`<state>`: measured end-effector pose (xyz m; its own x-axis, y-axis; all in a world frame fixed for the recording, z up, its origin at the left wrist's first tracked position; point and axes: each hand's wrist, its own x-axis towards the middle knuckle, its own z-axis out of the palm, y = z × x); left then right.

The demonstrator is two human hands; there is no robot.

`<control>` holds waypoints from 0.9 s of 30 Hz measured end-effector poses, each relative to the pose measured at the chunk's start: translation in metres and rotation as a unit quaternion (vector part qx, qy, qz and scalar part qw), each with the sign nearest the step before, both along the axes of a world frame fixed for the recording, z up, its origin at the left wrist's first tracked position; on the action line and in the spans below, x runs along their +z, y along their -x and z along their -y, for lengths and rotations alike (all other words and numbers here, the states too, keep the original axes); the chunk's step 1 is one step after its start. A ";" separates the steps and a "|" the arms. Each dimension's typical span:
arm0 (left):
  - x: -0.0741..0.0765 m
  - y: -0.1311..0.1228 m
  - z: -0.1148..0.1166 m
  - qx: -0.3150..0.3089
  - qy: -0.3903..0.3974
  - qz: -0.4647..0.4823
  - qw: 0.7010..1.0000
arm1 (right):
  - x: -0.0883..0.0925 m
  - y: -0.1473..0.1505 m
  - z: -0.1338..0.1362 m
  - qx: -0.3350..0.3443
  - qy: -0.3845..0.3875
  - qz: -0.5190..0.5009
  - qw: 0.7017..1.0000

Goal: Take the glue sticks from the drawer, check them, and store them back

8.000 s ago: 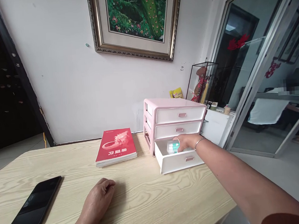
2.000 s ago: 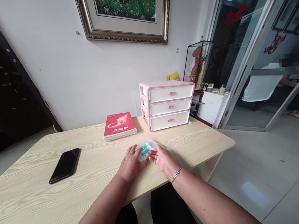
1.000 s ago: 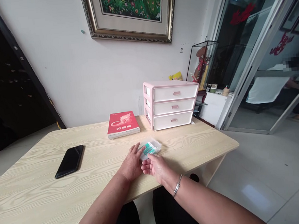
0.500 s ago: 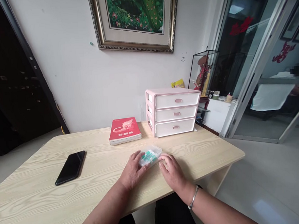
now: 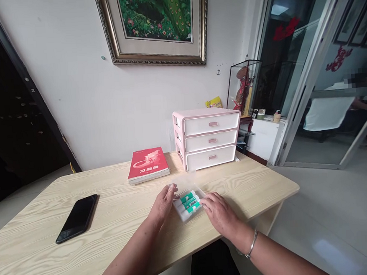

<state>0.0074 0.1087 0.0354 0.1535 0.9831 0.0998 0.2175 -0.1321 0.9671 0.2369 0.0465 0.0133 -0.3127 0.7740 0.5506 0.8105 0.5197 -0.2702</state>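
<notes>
A clear plastic case (image 5: 179,215) lies on the table with its lid (image 5: 186,181) raised away from me. Inside, three white tubes with green labels (image 5: 189,202), which look like glue sticks, lie side by side. At the case's left, my left hand (image 5: 163,203) pinches the edge by the lid between thumb and fingers. My right hand (image 5: 219,212) grips the right edge of the case, fingers bent over it.
A red book (image 5: 147,163) lies behind the case, beside a pink and white drawer unit (image 5: 211,140). At the left, a black phone (image 5: 77,218) rests on the wooden table (image 5: 120,225). The table's front edge runs just above my legs.
The case has gone from closed to open, its lid swung up and back. My hands now hold its two sides, and the tubes are uncovered. The view has shifted slightly.
</notes>
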 end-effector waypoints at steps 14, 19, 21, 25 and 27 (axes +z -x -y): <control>-0.025 -0.077 -0.052 0.048 -0.037 0.038 0.997 | 0.000 -0.043 -0.002 -0.119 -0.005 0.047 0.992; -0.026 -0.065 -0.046 0.022 -0.063 0.023 0.997 | 0.008 -0.042 -0.005 -0.084 0.023 0.045 0.995; -0.026 -0.056 -0.044 0.024 -0.067 0.015 0.997 | 0.010 -0.038 -0.003 -0.068 0.036 0.037 0.996; -0.024 -0.035 -0.040 0.019 -0.052 0.016 0.998 | 0.023 -0.023 0.004 -0.037 0.018 0.036 0.999; -0.024 -0.026 -0.038 0.010 -0.039 0.022 0.999 | 0.033 -0.015 0.004 -0.020 0.001 0.033 0.999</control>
<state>0.0337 0.1467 0.0114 0.1272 0.9750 0.1823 0.1786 -0.2033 0.9627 0.2523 0.0426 0.0468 -0.3177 0.7876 0.5279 0.8465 0.4864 -0.2163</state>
